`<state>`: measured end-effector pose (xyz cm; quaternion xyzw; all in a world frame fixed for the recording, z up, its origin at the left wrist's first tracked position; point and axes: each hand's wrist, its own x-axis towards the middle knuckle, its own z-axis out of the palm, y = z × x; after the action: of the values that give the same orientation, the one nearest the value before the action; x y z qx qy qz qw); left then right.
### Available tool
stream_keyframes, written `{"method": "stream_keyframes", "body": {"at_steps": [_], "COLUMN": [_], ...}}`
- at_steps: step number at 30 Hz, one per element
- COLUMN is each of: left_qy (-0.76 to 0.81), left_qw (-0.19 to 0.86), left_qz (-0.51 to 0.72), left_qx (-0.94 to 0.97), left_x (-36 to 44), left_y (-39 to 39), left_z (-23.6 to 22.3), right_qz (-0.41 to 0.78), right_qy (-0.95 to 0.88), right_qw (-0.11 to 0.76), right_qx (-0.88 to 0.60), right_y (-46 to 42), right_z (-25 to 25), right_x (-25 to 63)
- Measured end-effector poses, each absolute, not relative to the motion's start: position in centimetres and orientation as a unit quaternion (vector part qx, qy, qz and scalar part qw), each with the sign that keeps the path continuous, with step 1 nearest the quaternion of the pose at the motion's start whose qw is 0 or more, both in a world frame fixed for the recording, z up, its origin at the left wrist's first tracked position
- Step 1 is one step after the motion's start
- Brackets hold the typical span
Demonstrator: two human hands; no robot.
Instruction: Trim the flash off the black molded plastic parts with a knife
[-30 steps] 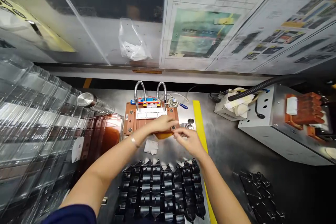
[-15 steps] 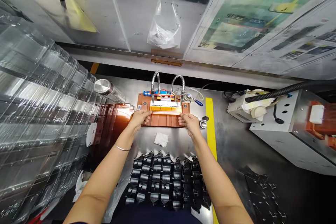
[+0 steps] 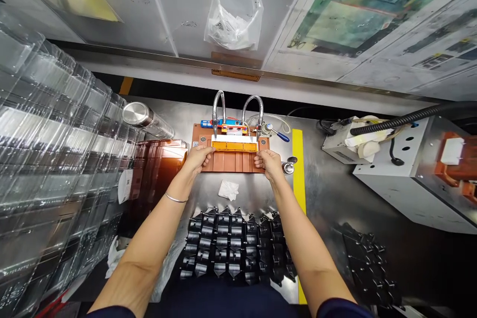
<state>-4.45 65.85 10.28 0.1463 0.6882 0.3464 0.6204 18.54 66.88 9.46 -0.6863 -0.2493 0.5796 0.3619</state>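
Observation:
An orange perforated strip (image 3: 234, 147) with a white band along its far side lies level over a reddish-brown fixture block (image 3: 234, 163). My left hand (image 3: 198, 158) pinches the strip's left end between thumb and fingers. At the opposite end my right hand (image 3: 269, 161) has its fingers closed on the strip's right edge. Two bent metal hoses (image 3: 219, 104) arch down to the block just beyond the strip. Behind it are a blue part (image 3: 231, 122) and a lever with a dark blue handle (image 3: 280, 135).
Rows of black moulded parts (image 3: 227, 243) lie nearest my body, with a crumpled white tissue (image 3: 228, 190) beyond them. Stacked clear trays (image 3: 55, 159) rise on the left beside a bottle (image 3: 145, 119). A grey machine (image 3: 417, 179) stands right, past a yellow tape line (image 3: 298, 169).
The strip now looks flatter and evenly orange, without the bright glare. Both hands still hold its ends. The whole view has shifted slightly.

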Motion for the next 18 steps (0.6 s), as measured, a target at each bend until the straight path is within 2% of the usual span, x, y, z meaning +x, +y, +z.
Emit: {"method": "stream_keyframes", "body": {"at_steps": [18], "left_qy": [0.699], "left_qw": [0.611], "left_qz": [0.338], "left_qx": [0.157], "left_x": [-4.12], "left_y": [65.84], "left_z": [10.70], "right_qz": [0.573], "right_qy": [-0.229], "right_qw": [0.348], "right_qx": [-0.706], "right_y": [67.03], "right_z": [10.10], "right_x": [18.18]}}
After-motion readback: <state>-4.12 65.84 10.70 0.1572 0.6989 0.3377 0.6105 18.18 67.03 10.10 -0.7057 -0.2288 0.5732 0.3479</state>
